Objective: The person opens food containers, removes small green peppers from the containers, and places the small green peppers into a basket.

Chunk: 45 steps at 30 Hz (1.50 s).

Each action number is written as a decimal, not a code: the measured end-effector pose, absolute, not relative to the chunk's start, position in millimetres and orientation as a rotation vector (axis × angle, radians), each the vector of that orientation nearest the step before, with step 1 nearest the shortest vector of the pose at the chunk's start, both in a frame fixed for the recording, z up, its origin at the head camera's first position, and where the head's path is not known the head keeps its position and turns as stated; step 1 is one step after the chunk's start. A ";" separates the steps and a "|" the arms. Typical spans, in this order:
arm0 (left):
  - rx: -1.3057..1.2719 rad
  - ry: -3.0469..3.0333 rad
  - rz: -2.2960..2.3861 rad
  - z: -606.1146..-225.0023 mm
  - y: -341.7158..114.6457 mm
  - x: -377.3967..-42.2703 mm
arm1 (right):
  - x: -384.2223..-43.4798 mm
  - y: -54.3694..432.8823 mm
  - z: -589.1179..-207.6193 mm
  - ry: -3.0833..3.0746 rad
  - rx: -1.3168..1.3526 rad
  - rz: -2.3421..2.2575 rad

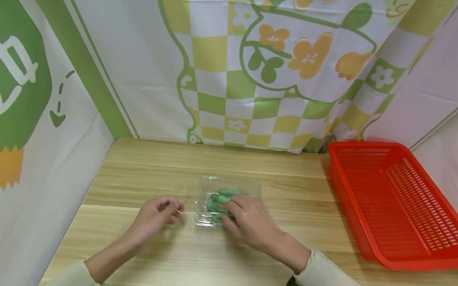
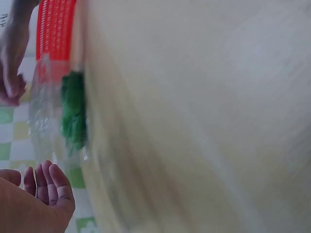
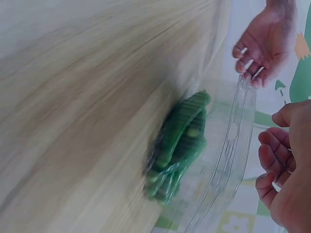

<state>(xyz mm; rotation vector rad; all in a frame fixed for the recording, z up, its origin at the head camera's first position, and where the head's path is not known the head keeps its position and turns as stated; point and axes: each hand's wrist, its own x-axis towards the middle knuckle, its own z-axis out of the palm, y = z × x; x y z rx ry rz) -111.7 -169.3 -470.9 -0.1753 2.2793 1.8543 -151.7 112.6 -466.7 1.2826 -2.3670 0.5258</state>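
Observation:
A clear plastic box (image 1: 201, 215) lies on the wooden table, with several green pieces (image 1: 220, 198) inside that look like small cucumbers or peppers. In the right wrist view the green pieces (image 3: 182, 136) are bunched low in the box (image 3: 221, 160). My right hand (image 1: 251, 221) hovers over the box's right side, fingers loosely bent and gripping nothing; it hides part of the contents. Left of the box, a short way off, my left hand (image 1: 159, 213) has relaxed fingers and holds nothing. The left wrist view shows its palm (image 2: 53, 199) near one end of the box (image 2: 46, 111).
A red perforated basket (image 1: 402, 209) stands at the table's right side, its near corner reaching past the edge. Printed cloth (image 1: 253, 93) hangs behind the table (image 1: 157, 162), and more cloth (image 1: 75, 156) borders the left side.

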 end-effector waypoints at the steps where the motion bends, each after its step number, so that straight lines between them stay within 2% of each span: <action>1: -0.161 2.300 1.848 -467.6 -170.9 -113.3 | -151.7 115.6 -467.0 -2.370 1.269 0.532; 13: 0.033 2.558 1.699 -445.5 -166.2 -132.8 | -154.5 153.5 -474.7 -2.339 1.083 0.652; 25: 0.572 2.839 1.469 -436.1 -142.4 -141.0 | -154.3 184.3 -489.6 -2.374 0.846 0.727; 39: 1.040 2.984 1.110 -435.1 -103.2 -143.7 | -145.2 198.7 -497.5 -2.644 0.565 1.054; 45: 1.143 3.027 0.967 -437.8 -89.5 -143.2 | -139.7 199.9 -502.6 -2.762 0.480 1.223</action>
